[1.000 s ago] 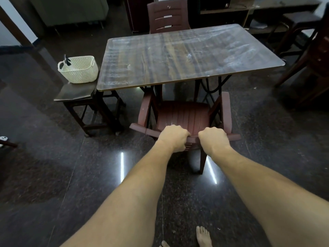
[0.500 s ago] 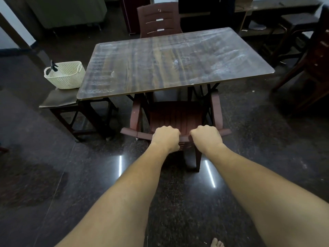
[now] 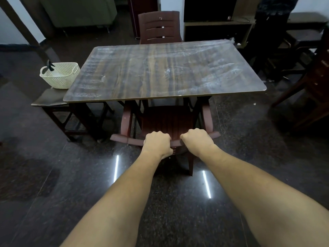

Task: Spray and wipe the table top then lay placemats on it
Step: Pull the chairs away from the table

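- Table top (image 3: 160, 72): a rectangular wood-grain slab with rounded corners in the middle of the view, its long near edge facing the person. Pale, whitish streaks and smears run across most of its surface, heaviest toward the right end.
- Near chair (image 3: 167, 122): a dark red-brown plastic armchair at the table's near edge. Its seat and armrests reach in under the top and its back is toward the person.
- Left hand (image 3: 156, 146): knuckles up, fingers curled over the chair's top rail (image 3: 175, 142), gripping it left of centre.
- Right hand (image 3: 197, 141): clamped on the same rail in the same way. It is just beside the left hand, with a short bare stretch of rail between them. Both forearms are stretched forward.
- Far chair (image 3: 159, 26): a matching slatted chair that stands upright behind the far edge of the table.
- Cream basket (image 3: 59, 75): a woven plastic basket on a dark stool (image 3: 49, 99) at the table's left end, just beside the corner. A black object (image 3: 49, 65) sticks up from its rim; what it is cannot be told.
- Floor (image 3: 53, 175): dark speckled polished stone, with two bright strip reflections near the chair's legs.
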